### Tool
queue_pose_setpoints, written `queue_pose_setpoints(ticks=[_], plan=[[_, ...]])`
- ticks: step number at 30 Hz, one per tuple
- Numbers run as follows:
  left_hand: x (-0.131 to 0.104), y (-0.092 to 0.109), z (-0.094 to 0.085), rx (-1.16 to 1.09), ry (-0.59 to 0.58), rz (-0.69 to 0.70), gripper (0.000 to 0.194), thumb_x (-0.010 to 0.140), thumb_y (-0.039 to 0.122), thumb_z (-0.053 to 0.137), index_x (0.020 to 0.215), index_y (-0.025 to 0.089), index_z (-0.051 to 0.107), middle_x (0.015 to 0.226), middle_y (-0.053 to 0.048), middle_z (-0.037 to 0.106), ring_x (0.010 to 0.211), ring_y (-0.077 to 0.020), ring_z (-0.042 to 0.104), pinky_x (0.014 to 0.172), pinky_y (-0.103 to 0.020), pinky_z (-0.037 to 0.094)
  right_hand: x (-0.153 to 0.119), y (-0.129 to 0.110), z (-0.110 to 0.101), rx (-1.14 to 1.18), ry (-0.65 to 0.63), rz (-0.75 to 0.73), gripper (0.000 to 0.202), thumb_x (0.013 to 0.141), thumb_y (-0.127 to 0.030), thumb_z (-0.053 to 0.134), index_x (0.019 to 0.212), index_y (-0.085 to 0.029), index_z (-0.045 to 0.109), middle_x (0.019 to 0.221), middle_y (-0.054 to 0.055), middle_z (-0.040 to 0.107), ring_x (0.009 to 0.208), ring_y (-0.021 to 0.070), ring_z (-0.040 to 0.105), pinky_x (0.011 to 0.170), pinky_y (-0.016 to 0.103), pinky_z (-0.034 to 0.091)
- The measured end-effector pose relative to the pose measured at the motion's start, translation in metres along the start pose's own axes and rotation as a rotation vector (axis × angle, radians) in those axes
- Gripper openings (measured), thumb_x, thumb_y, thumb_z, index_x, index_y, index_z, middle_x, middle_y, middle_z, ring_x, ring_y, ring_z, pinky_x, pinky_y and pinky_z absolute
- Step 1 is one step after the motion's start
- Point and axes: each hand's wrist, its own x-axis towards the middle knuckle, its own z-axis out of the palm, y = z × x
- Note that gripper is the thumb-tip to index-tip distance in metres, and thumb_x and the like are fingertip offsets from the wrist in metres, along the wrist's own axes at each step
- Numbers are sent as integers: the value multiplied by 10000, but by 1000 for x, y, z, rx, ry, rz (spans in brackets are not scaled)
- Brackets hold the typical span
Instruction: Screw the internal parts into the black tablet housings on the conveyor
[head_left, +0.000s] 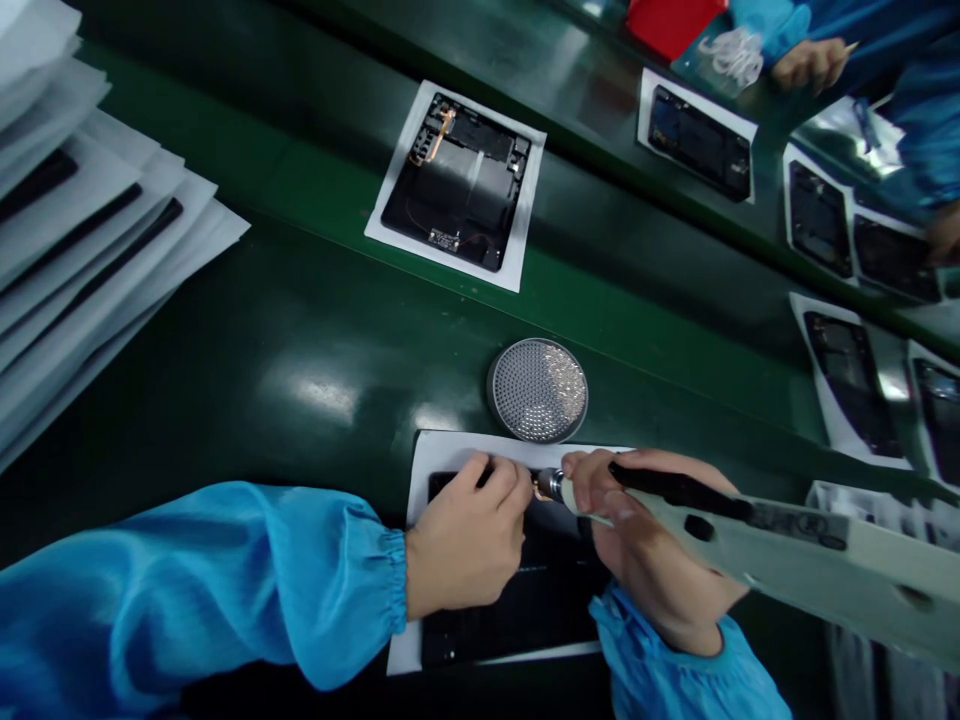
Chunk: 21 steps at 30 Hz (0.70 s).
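Observation:
My right hand is wrapped round a pale electric screwdriver, which lies almost level across the view with its tip pointing left. That tip meets the upper part of a black opened tablet on a white sheet. My left hand rests over the tablet's upper left, fingers curled and close together beside the tip; what they press or pinch is hidden. Just beyond the sheet stands a round perforated screw tray, with small shiny screws heaped on its right side.
Another opened tablet lies on a white sheet on the green conveyor belt. A stack of white sheets with dark panels between them fills the left. More tablets lie at right, near a co-worker's hand and a red container.

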Motion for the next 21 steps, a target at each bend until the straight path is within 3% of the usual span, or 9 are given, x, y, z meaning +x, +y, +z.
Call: queue_pose_setpoints(ticks=[4, 8, 12, 16, 21], plan=[[4, -12, 2, -140, 93, -48, 267, 950, 204, 500, 1012, 50, 710, 1004, -143, 636, 880, -264, 559, 746, -399, 414, 2, -9, 0, 41, 16, 26, 270, 836, -84, 644, 1061, -231, 673, 659, -25, 627, 619, 144, 588, 790, 441, 531], [8, -22, -1, -305, 88, -119, 243, 967, 208, 484, 934, 77, 686, 873, -91, 597, 837, -232, 531, 713, -363, 415, 3, -18, 4, 77, 27, 64, 230, 830, -141, 685, 1029, -256, 685, 621, -39, 597, 597, 134, 564, 789, 436, 517], [9, -24, -5, -390, 63, -162, 239, 991, 209, 460, 961, 93, 667, 923, -88, 606, 871, -224, 530, 738, -358, 416, 3, -23, 9, 100, 17, 78, 233, 823, -153, 690, 1029, -261, 695, 608, -40, 574, 585, 129, 548, 746, 412, 518], [9, -24, -5, -508, 63, -217, 145, 958, 226, 560, 958, 128, 668, 1005, -68, 625, 913, -209, 537, 761, -344, 411, 2, -28, 10, 89, 5, 88, 239, 827, -150, 674, 1029, -277, 694, 603, -41, 576, 565, 131, 546, 754, 446, 534], [9, -25, -3, -592, 93, -227, 131, 941, 219, 598, 869, 140, 674, 1017, -56, 638, 946, -198, 541, 791, -340, 408, 0, -36, 11, 87, 5, 110, 246, 818, -157, 697, 1037, -268, 685, 598, -45, 557, 558, 129, 550, 756, 438, 542]])
